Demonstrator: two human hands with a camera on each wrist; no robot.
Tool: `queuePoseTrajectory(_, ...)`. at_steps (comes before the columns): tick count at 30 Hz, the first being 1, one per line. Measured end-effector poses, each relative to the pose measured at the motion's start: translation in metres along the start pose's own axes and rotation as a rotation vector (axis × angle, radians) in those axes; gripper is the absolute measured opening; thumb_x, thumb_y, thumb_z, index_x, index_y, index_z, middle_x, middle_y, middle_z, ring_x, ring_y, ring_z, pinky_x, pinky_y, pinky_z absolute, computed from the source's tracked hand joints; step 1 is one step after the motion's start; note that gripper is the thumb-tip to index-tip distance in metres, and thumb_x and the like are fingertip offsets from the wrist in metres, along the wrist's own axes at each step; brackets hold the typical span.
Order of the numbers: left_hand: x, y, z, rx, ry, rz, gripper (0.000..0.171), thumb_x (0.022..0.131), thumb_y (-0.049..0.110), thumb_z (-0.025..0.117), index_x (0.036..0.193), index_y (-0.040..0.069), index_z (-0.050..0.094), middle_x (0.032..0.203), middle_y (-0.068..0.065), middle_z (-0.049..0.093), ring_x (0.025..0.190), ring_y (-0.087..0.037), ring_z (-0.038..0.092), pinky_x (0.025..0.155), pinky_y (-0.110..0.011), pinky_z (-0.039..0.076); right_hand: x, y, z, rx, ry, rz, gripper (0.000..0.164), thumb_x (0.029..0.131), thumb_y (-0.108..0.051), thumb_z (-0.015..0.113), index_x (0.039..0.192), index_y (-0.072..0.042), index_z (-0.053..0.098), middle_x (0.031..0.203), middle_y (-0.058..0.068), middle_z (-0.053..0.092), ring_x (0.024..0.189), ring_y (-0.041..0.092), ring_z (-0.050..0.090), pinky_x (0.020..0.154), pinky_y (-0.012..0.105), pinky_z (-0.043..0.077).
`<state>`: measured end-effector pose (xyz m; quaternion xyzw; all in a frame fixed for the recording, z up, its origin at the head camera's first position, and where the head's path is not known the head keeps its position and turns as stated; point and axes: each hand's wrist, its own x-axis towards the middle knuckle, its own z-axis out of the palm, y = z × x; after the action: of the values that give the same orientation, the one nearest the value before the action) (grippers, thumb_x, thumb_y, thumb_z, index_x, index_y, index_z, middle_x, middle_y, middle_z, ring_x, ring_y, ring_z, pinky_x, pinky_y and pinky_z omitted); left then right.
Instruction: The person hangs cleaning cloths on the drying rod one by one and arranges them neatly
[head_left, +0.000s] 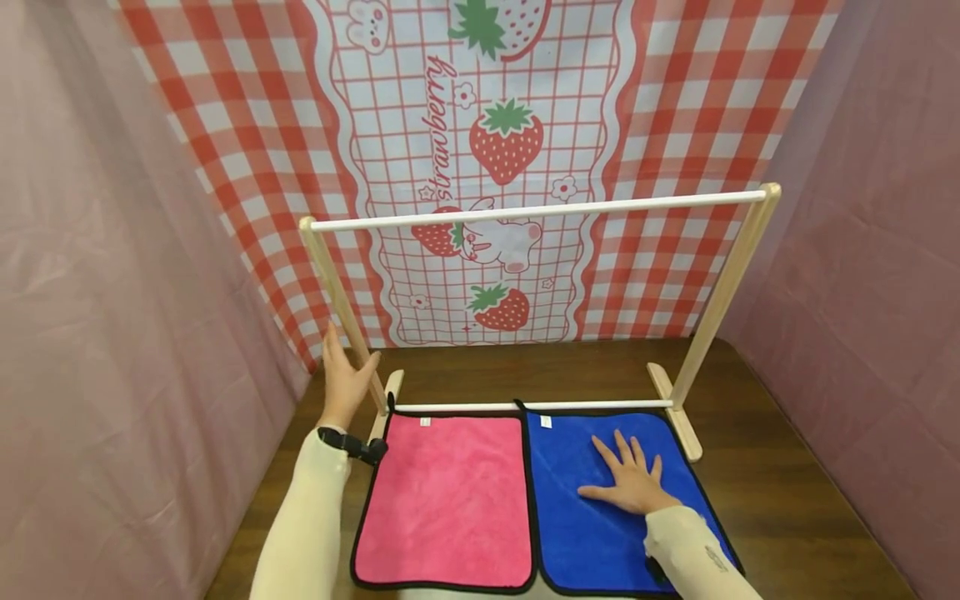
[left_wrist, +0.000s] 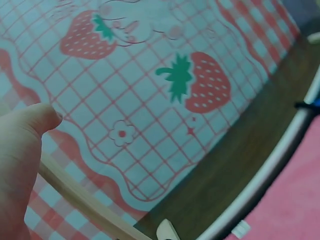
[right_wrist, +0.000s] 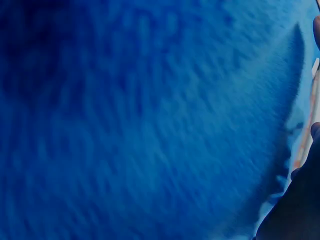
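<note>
A pink towel (head_left: 447, 500) and a blue towel (head_left: 577, 508), both edged in black with a small white tag, lie flat side by side. My right hand (head_left: 630, 482) rests on the blue one with its fingers spread. Blue pile fills most of the right wrist view, with part of that hand at the right edge. Beside the left post (head_left: 337, 292) of a wooden rack is my left hand (head_left: 347, 387), fingers extended and thumb out. The left wrist view shows its thumb (left_wrist: 42, 120) above the post; whether the hand touches the wood I cannot tell.
The rack has a white top bar (head_left: 540, 210), a white lower bar (head_left: 465, 407) behind the towels, and a right post (head_left: 720, 308) on a wooden foot (head_left: 675, 412). A strawberry-print cloth (head_left: 487, 100) hangs behind the brown table (head_left: 795, 500). Pink curtains flank both sides.
</note>
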<state>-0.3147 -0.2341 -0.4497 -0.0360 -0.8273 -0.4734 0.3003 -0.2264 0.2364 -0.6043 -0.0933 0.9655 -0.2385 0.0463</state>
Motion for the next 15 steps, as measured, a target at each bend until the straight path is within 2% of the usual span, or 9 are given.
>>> queuePoseTrajectory(3,0.008,0.003,-0.001,-0.139,0.007,-0.062,0.093,0.087,0.001,0.070,0.157,-0.004,0.008,0.157,-0.030,0.018,0.143,-0.043,0.024,0.118,-0.052,0.024,0.000,0.000,0.005,0.016,-0.032,0.025,0.107,0.075,-0.071,0.069,0.155,-0.010,0.032,0.158,0.033,0.010,0.140,0.061,0.002,0.099,0.083,-0.009)
queuePoseTrajectory(7,0.012,0.004,0.000,-0.260,0.005,-0.123,0.089,0.088,-0.006,0.065,0.157,-0.002,0.009,0.151,-0.031,0.029,0.136,-0.043,0.035,0.112,-0.054,0.033,-0.001,0.001,0.010,-0.001,-0.057,0.050,0.109,0.075,-0.073,0.068,0.155,-0.009,0.031,0.159,0.032,0.006,0.142,0.059,-0.002,0.100,0.081,-0.012)
queuePoseTrajectory(10,0.014,0.004,0.002,-0.287,0.014,-0.143,0.079,0.087,-0.010,0.062,0.154,-0.006,0.019,0.142,-0.034,0.039,0.128,-0.046,0.043,0.109,-0.054,0.038,-0.001,0.001,0.011,-0.012,-0.057,0.057,0.108,0.075,-0.073,0.067,0.155,-0.009,0.032,0.159,0.032,0.007,0.142,0.059,-0.002,0.101,0.081,-0.012)
queuePoseTrajectory(15,0.018,0.001,0.004,-0.264,0.081,-0.137,0.059,0.088,-0.014,0.058,0.144,-0.011,0.038,0.134,-0.035,0.048,0.118,-0.046,0.051,0.103,-0.054,0.044,0.001,-0.002,0.009,-0.016,-0.049,0.062,0.106,0.076,-0.073,0.067,0.155,-0.010,0.033,0.160,0.032,0.008,0.142,0.058,-0.002,0.102,0.080,-0.012)
